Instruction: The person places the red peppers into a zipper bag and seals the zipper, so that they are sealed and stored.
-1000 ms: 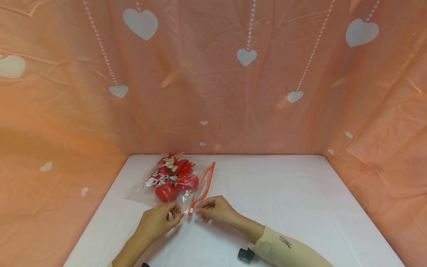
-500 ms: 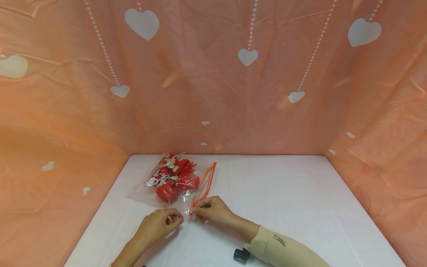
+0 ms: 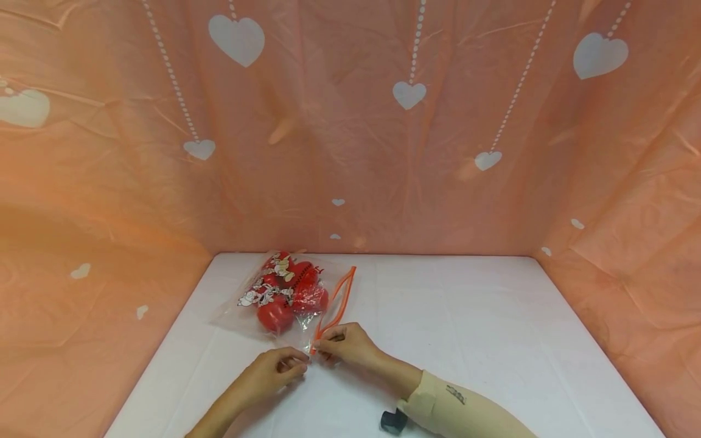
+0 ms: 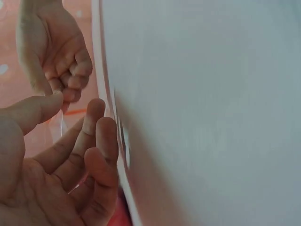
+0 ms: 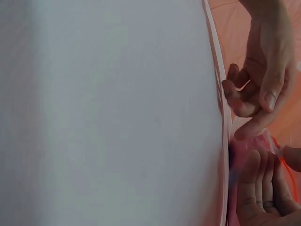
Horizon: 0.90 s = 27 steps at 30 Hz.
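A clear zip bag [image 3: 246, 322] with an orange zip strip [image 3: 344, 304] lies at the back left of the table, its mouth towards the right. Several glossy red round things [image 3: 275, 314] are inside, partly covered by printed cartoon figures. My right hand [image 3: 350, 345] pinches the near end of the strip; in the right wrist view its thumb [image 5: 292, 158] is against the orange line. Close by on the left, my left hand [image 3: 274, 372] has loosely bent fingers, with thumb and fingertips apart in the left wrist view. I see nothing held in it.
The white table [image 3: 465, 328] is enclosed by an orange curtain [image 3: 372, 170] with white hearts at the back and both sides. A small black object [image 3: 393, 421] is beside my right sleeve [image 3: 460, 404].
My right hand has moved slightly left onto the strip's near end and now pinches it. My left hand has come away from the bag's lower edge, towards me and to the right.
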### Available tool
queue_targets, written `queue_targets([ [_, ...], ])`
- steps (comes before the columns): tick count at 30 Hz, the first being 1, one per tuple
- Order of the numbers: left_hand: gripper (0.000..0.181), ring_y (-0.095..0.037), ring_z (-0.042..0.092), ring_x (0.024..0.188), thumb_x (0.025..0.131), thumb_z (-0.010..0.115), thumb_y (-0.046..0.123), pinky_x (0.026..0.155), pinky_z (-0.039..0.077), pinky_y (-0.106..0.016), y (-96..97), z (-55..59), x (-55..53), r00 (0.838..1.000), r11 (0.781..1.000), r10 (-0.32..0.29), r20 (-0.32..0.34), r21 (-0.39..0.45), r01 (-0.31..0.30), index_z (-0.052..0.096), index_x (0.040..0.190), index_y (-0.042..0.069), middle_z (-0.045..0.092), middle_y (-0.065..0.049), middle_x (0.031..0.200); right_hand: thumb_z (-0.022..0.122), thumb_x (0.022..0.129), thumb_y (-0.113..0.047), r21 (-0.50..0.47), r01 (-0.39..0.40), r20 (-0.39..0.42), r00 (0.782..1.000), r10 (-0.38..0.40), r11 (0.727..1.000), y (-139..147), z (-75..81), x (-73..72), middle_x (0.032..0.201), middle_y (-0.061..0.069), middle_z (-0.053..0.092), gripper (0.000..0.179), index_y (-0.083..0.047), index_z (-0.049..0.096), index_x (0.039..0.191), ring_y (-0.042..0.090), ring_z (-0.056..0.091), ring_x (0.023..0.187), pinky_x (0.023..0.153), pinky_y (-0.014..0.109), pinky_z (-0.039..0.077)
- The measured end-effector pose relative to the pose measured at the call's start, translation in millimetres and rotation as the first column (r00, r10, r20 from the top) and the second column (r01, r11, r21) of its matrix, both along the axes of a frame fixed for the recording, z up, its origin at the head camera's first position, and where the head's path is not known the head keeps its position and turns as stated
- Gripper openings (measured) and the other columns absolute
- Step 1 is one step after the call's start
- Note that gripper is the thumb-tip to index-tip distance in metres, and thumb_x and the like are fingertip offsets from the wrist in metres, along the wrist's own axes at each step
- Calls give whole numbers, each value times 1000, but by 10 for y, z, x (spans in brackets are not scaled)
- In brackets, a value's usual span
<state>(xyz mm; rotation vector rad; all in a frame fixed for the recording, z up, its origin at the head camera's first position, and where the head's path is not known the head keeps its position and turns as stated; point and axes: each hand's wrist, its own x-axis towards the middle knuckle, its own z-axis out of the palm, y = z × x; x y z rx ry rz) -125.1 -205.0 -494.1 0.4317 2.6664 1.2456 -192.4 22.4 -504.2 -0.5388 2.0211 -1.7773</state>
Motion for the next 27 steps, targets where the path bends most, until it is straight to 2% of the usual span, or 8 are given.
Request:
queue_targets([
  [3,23,-10,68,79,102,73,21,71,52,-25,-5,-48,-9,997,993,-45,67,108,38,74,119,4,78,0,95,76,99,-10,-2,2,6,1000,-2,1000,-3,1,6,83,24,77,21,11,77,99,8,68,63,63,27,61],
  [7,26,-13,69,78,103,72,18,64,52,-25,-10,-102,-32,993,981,-64,103,187,44,72,122,-1,78,-6,97,76,99,-10,2,5,5,1000,-5,1000,0,16,12,83,24,77,20,11,77,99,10,69,64,63,29,61],
  [12,35,-17,68,79,106,68,19,62,52,-26,-3,-125,-40,981,957,-50,186,290,-6,66,130,-6,77,-10,99,76,100,-9,-7,7,5,1000,-7,1000,5,29,17,85,26,77,21,12,76,100,10,70,65,64,31,62],
  [15,41,-18,68,80,107,68,19,63,54,-26,14,-124,-29,960,924,-40,276,376,-70,61,135,-10,77,-11,101,76,99,-8,-20,14,18,1000,-13,1000,-2,24,24,85,25,77,21,12,76,100,9,69,64,63,30,62],
  [19,47,-14,67,79,108,65,20,64,56,-26,49,-145,-31,926,855,-40,375,493,-163,55,140,-13,75,-6,98,75,100,-8,-37,14,37,999,-13,999,0,9,28,85,25,77,21,13,75,101,8,68,63,63,30,62],
  [23,41,-11,64,81,107,67,19,68,55,-24,120,-193,-20,887,748,8,462,586,-312,57,136,-8,72,0,95,75,100,-8,-42,14,36,999,-12,999,2,-9,21,85,24,77,21,13,75,102,8,69,65,64,29,62],
  [25,33,-10,62,80,106,68,18,69,54,-24,167,-202,-3,873,693,45,486,614,-377,59,131,-2,72,0,93,75,99,-7,-44,19,33,999,-17,999,-4,-22,18,86,22,78,20,13,75,102,8,70,65,64,27,61],
  [27,27,-11,62,78,106,68,16,70,54,-24,207,-216,5,875,667,76,477,628,-401,61,127,1,73,0,92,75,99,-6,-44,24,29,999,-23,999,-11,-30,20,87,21,78,19,13,75,103,7,71,66,63,25,60],
])
